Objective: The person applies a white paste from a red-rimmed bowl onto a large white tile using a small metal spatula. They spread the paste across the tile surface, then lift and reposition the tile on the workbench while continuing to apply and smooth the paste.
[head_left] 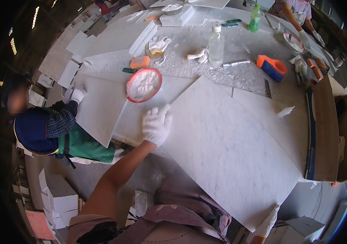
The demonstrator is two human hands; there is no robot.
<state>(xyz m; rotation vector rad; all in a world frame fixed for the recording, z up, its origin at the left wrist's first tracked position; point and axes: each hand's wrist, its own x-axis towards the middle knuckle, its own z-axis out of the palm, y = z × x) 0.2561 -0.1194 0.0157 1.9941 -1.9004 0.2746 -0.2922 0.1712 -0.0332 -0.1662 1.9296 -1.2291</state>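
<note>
A large grey-veined white marble tile (230, 142) lies slantwise across the work table, its near corner sticking out over the front edge toward my body. My left hand (156, 125), in a white knit glove, grips the tile's left edge, with part of the fingers hidden. Low on the right, my gloved right hand (267, 223) holds the tile's near right edge, fingers along the side. Just beyond my left hand stands a red-rimmed bowl of white powder (144, 84). Another tile (259, 107) lies partly under the marble one.
At left, a co-worker's gloved hand (78, 94) rests on another tile (98, 105). A cardboard box (324, 130) stands at right. Farther back are a clear bottle (216, 46), an orange-and-blue tool (272, 68), a green bottle (254, 19), an orange block (139, 62) and stacked tiles (116, 40).
</note>
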